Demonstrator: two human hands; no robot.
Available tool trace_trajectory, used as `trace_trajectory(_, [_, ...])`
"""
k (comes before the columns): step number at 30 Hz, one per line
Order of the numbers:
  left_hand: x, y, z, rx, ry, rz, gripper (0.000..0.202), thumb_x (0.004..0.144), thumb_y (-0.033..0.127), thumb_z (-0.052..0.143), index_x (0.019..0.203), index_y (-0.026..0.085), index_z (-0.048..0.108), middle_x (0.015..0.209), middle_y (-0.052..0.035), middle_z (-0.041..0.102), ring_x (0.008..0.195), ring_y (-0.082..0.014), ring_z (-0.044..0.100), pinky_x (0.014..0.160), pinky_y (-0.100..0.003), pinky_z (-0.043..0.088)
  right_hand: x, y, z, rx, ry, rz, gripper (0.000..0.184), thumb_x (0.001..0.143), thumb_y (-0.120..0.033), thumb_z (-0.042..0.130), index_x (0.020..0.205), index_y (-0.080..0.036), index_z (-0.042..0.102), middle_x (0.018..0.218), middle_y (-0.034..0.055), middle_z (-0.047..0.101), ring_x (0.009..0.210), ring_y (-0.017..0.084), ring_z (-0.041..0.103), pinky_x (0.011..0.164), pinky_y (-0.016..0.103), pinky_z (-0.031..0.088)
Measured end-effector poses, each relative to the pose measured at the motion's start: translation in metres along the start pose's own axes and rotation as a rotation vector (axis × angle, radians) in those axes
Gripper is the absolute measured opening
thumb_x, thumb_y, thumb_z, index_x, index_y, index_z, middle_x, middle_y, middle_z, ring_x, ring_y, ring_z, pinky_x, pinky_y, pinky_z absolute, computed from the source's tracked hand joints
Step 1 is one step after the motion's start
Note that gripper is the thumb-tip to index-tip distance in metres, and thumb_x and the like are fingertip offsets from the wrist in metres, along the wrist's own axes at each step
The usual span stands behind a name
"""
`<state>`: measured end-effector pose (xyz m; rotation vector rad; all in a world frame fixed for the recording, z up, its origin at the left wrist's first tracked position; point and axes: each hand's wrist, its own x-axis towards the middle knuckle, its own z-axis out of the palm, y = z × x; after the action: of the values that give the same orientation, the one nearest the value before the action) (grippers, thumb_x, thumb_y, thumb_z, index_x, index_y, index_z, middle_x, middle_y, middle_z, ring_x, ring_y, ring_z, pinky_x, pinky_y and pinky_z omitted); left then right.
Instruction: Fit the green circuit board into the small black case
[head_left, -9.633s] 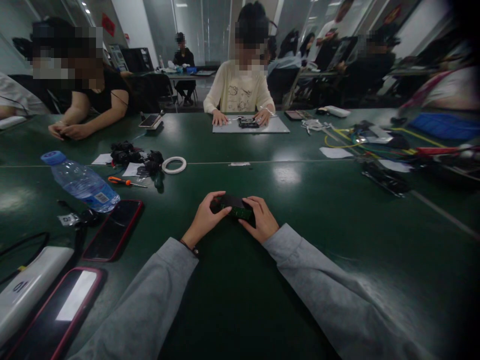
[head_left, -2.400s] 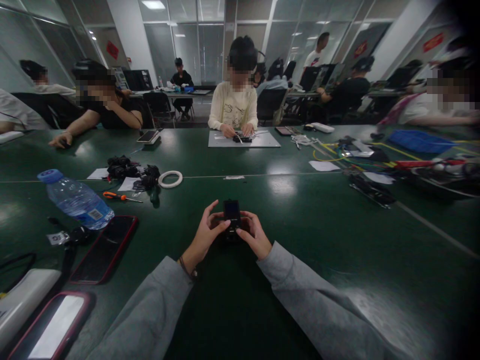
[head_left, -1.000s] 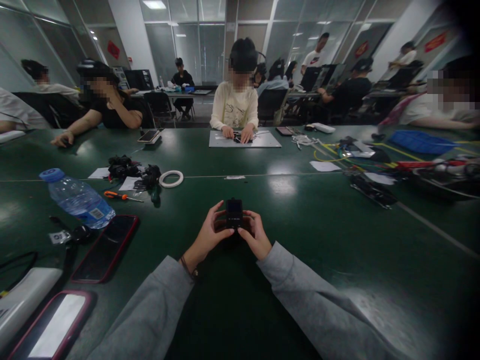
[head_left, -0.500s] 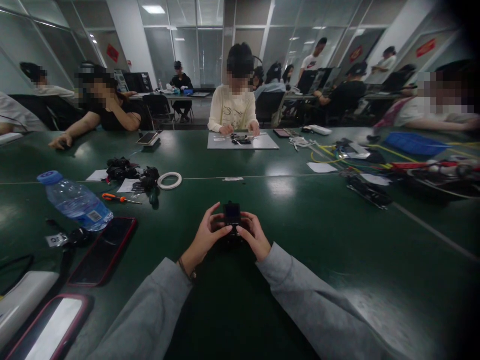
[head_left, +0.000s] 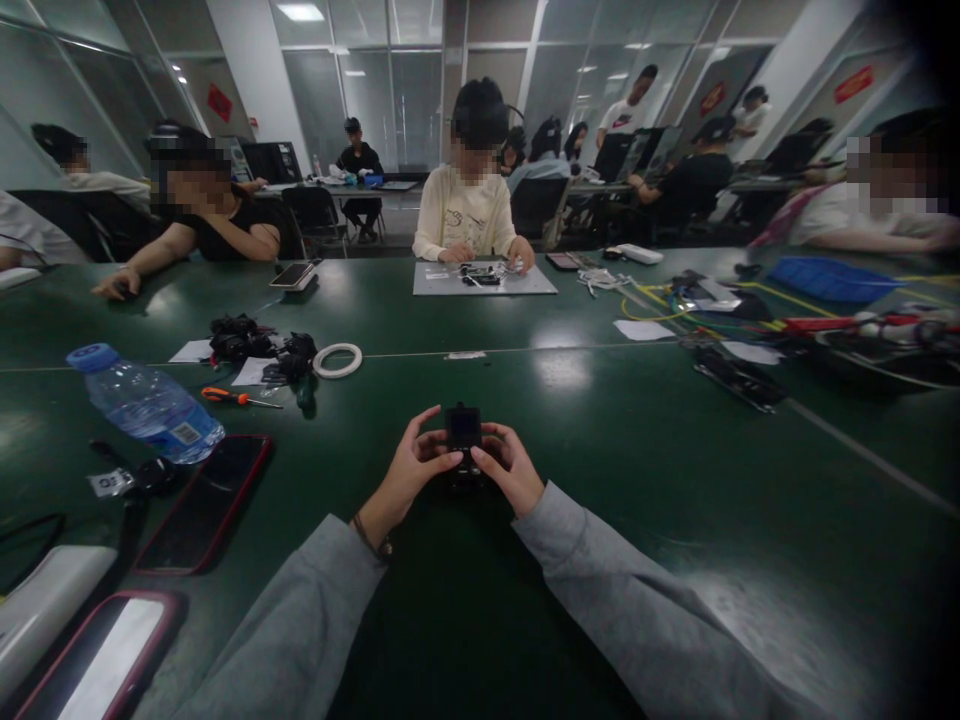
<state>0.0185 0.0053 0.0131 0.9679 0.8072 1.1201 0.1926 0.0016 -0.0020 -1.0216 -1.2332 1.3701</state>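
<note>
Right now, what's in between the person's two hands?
A small black gadget with a dark screen is between the left hand and the right hand, held by both. The head view shows it.

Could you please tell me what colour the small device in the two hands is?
The small device looks black, as the head view shows.

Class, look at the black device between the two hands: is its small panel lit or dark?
Dark: the panel of the black device shows no bright glow. Whether the device is switched on, I cannot tell.
</note>
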Motion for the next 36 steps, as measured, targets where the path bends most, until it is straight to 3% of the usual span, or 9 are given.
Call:
trace_trajectory(11, [0.0,0.002,-0.001,0.007,-0.003,-0.002,0.075,0.063,0.019,0.079,0.129,0.027,0.042,0.11,-0.0077,0.058,0.094,-0.0188,0.06,0.087,-0.038,0.047,0.001,-0.001,-0.001,0.01,-0.032,-0.009,0.053,0.075,-0.047,0.07,0.11,-0.023,0.039,0.098,0.0053,0.06,0.093,0.019,0.06,0.083,0.037,0.049])
trace_trajectory(18, [0.002,0.003,-0.001,0.019,0.056,0.016,0.074,0.063,0.021,0.079,0.128,0.026,0.043,0.101,-0.0048,0.058,0.089,-0.0164,0.059,0.083,-0.036,0.047,0.005,0.004,-0.003,-0.069,-0.032,-0.032,0.051,0.078,-0.049,0.066,0.111,-0.022,0.038,0.099,0.0057,0.059,0.095,0.02,0.059,0.085,0.038,0.048])
trace_trajectory(24, [0.004,0.0,0.0,0.008,0.046,0.022,0.072,0.066,0.021,0.077,0.129,0.026,0.043,0.105,-0.0061,0.059,0.094,-0.0193,0.06,0.088,-0.04,0.046,0.004,0.002,-0.001,-0.094,-0.004,-0.029,0.055,0.076,-0.053,0.065,0.114,-0.022,0.039,0.102,0.0069,0.057,0.097,0.021,0.057,0.089,0.041,0.047])
trace_trajectory(36, [0.003,-0.013,-0.004,-0.008,0.036,0.105,0.066,0.067,0.021,0.077,0.125,0.022,0.046,0.109,-0.0069,0.058,0.099,-0.0188,0.058,0.094,-0.041,0.044,0.005,0.014,0.0,-0.062,-0.031,-0.113,0.065,0.063,-0.035,0.071,0.117,-0.023,0.037,0.097,0.0055,0.057,0.1,0.024,0.057,0.093,0.047,0.043])
